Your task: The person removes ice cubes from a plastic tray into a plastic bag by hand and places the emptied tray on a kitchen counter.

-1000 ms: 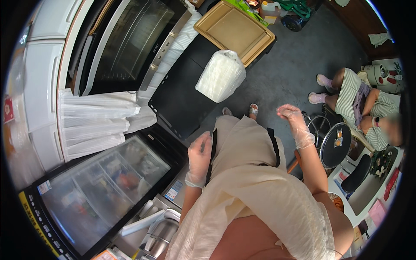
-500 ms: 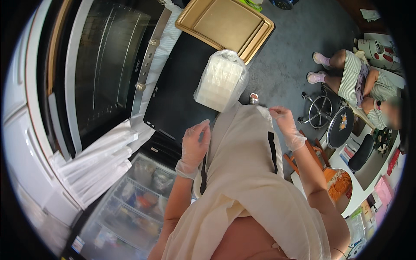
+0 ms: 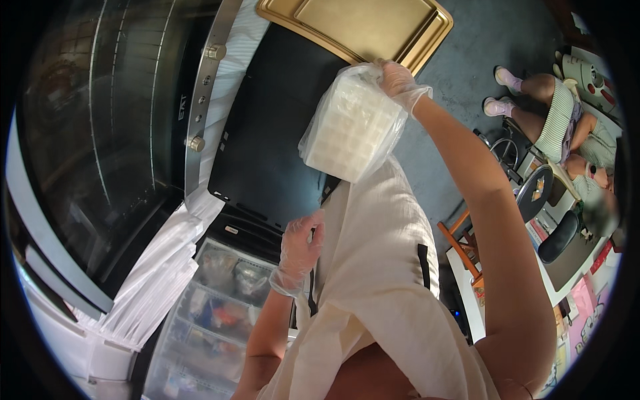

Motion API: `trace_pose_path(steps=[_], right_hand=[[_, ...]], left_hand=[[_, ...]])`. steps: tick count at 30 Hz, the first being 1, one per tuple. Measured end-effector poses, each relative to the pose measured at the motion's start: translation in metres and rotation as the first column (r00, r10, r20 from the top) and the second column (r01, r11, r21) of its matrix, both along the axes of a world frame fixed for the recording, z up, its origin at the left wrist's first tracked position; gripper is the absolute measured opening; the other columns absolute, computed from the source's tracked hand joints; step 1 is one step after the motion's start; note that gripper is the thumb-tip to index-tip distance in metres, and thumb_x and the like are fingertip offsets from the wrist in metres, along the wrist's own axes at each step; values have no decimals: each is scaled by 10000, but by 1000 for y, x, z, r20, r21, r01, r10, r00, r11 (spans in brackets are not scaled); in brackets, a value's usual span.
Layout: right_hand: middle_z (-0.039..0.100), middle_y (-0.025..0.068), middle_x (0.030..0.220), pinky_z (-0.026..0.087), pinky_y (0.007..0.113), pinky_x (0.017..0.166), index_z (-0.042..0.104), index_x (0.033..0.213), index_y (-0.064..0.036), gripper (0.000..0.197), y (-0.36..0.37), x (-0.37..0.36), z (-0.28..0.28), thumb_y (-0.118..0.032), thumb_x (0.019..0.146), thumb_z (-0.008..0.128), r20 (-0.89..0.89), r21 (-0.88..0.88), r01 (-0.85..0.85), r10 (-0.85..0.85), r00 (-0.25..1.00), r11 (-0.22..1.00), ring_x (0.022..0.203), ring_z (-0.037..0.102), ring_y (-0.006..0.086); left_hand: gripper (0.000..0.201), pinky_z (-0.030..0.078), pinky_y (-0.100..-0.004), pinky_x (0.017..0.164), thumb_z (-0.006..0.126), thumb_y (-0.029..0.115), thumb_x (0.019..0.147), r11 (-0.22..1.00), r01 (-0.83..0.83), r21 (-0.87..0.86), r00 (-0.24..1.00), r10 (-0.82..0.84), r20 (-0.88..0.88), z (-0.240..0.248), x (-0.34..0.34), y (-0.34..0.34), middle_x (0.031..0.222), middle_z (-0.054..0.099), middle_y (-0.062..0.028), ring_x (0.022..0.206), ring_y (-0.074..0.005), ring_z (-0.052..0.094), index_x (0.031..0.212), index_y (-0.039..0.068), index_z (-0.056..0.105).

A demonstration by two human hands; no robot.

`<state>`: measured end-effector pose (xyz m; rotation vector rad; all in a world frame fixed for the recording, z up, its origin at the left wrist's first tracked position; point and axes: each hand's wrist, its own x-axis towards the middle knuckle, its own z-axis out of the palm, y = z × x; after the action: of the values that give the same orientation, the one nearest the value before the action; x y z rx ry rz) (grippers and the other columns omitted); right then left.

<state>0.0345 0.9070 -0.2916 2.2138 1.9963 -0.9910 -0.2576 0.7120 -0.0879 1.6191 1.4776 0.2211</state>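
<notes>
A clear plastic bag [image 3: 390, 143] wraps a pale white block [image 3: 350, 127] with a gridded surface; it sits on a black flat top [image 3: 273, 127]. My right hand [image 3: 399, 83], in a clear disposable glove, reaches over to the bag's far right corner, its fingers closed on the plastic. Fingertips are partly hidden behind the bag's edge. My left hand [image 3: 300, 250], gloved too, hovers by the near edge of the black top beside my cream apron [image 3: 380, 233]. Its fingers curl loosely, with a gap to the thumb and nothing visible between them.
Gold baking trays [image 3: 360, 27] lie at the far end of the black top. An oven with a glass door [image 3: 120, 87] stands at left, above white pleated cloth [image 3: 160, 260]. Clear drawers [image 3: 207, 320] stand below. A seated person [image 3: 567, 127] is at right, near a round stool [image 3: 533, 193].
My right hand has moved forward from beside the apron to the plastic bag and taken hold of its corner. My left hand has shifted slightly nearer to me.
</notes>
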Motion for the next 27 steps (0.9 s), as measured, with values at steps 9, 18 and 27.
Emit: trace_pose_path(steps=[9, 18, 27], right_hand=[[654, 195, 922, 509, 388, 744, 592, 1025, -8, 260, -18, -8, 18, -49, 769, 565, -57, 28, -108, 109, 992, 994, 842, 636, 350], [647, 160, 870, 518, 376, 698, 597, 950, -56, 250, -87, -34, 143, -31, 701, 603, -495, -19, -116, 91, 864, 993, 783, 633, 332], [610, 119, 800, 512, 372, 595, 555, 939, -45, 283, -159, -45, 170, -43, 674, 654, -487, 179, -246, 303, 819, 953, 679, 636, 292]], left_hand=[[258, 481, -360, 736, 637, 8, 795, 993, -4, 122, 1000, 5, -10, -33, 12, 17, 852, 663, -64, 795, -281, 622, 1041, 82, 614], [411, 467, -407, 809, 675, 65, 747, 964, 116, 240, 990, -92, -108, -25, 86, 89, 1094, 573, -87, 972, -315, 558, 1136, 79, 542], [308, 489, -381, 681, 644, -43, 672, 963, 260, 71, 964, -255, -82, -25, 80, 56, 894, 578, -102, 804, -302, 592, 952, 46, 551]])
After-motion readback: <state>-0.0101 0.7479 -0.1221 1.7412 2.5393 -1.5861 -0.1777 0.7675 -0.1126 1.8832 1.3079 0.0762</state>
